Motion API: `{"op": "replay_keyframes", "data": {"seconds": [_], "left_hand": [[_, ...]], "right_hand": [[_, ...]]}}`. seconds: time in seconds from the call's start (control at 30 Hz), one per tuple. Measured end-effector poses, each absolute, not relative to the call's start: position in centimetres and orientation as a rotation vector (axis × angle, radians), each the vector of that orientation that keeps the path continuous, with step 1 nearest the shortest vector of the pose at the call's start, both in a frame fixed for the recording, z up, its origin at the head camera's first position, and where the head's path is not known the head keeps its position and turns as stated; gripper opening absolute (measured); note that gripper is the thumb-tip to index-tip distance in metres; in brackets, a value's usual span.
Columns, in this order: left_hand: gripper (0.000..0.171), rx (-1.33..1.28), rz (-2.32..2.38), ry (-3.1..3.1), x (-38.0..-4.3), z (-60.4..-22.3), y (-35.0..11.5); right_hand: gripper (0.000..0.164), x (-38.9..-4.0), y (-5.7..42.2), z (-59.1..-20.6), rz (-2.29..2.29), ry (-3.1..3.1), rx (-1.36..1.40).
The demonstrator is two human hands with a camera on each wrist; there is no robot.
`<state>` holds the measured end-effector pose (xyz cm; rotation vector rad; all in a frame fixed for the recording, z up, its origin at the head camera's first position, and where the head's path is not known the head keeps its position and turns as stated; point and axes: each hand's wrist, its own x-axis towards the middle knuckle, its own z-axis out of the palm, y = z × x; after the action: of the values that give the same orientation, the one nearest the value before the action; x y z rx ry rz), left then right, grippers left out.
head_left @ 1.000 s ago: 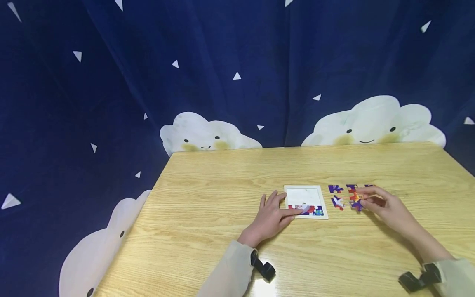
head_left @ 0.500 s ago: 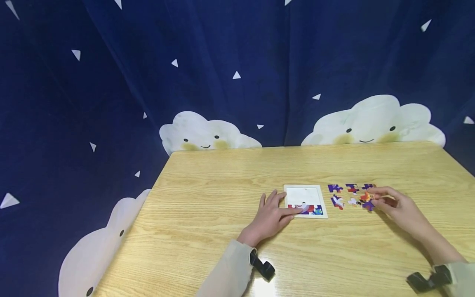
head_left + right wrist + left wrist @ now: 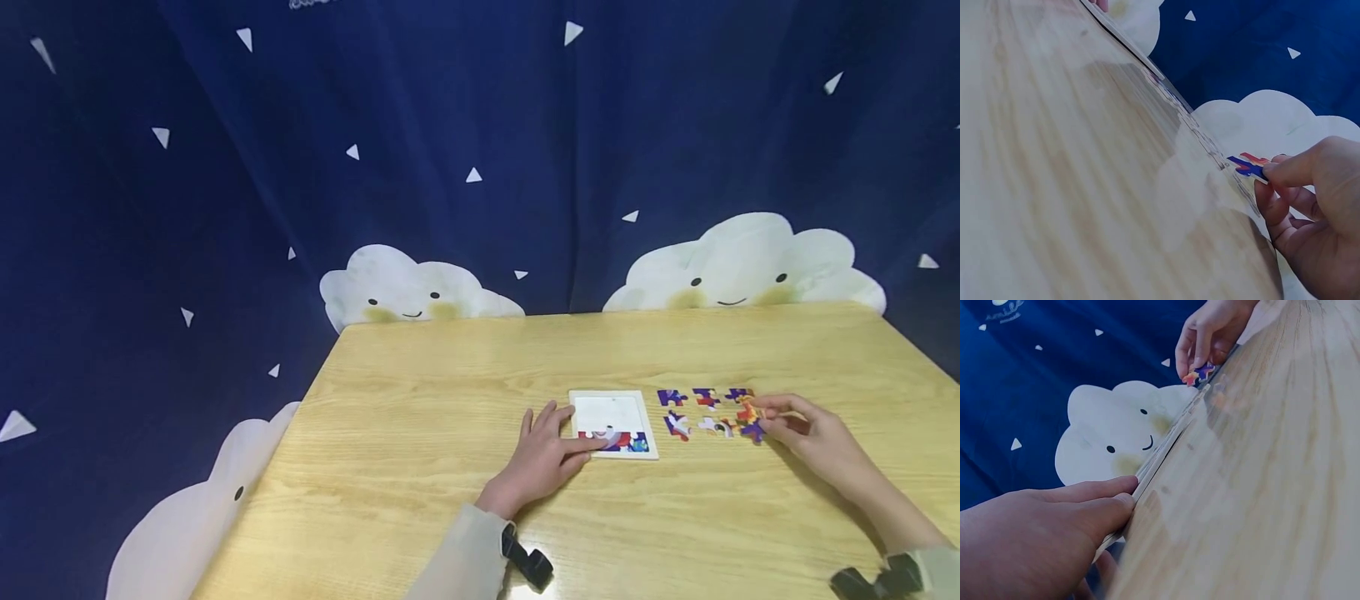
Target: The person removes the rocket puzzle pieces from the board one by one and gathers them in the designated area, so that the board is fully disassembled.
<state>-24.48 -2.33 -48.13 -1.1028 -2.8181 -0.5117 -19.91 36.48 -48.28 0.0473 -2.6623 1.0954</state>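
Note:
My left hand (image 3: 542, 458) rests on the left side of a white puzzle frame (image 3: 651, 454), its index finger extended over a strip of fitted pieces (image 3: 637, 442) along the near edge. The upper part of the tray is white and bare. Between thumb and fingertips, my right hand (image 3: 817, 437) pinches a jigsaw piece (image 3: 748, 417) coloured orange, red and purple. Both wrist views show this jigsaw piece (image 3: 1250, 167) raised off the tabletop. Beside it lie loose jigsaw pieces (image 3: 677, 426) in two rows, right of the frame; the hand partly covers the far right one.
The wooden table (image 3: 420, 400) bears the frame and pieces and reaches back to a dark blue curtain (image 3: 450, 100) with printed white clouds and triangles. Black straps with small cameras circle both wrists.
My right hand has carried the pinched jigsaw piece rightward, uncovering the white piece in the middle of the near row. The left hand keeps its place on the frame; the head view has shifted slightly.

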Motion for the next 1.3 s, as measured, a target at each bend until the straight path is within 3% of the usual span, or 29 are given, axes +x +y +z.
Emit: {"op": "replay_keyframes", "data": {"seconds": [0.9,1.3], "left_hand": [[0.031,-1.111,-0.519,-2.826,-23.9,-48.8,-2.8],[0.03,-1.105,-0.519,-2.787,-24.5,-48.4,-2.2]], "right_hand": [[0.033,-19.1,37.1,-49.4,1.026,-2.717,-0.003],[0.022,-19.7,36.7,-48.9,0.858,-2.648,0.055]]}}
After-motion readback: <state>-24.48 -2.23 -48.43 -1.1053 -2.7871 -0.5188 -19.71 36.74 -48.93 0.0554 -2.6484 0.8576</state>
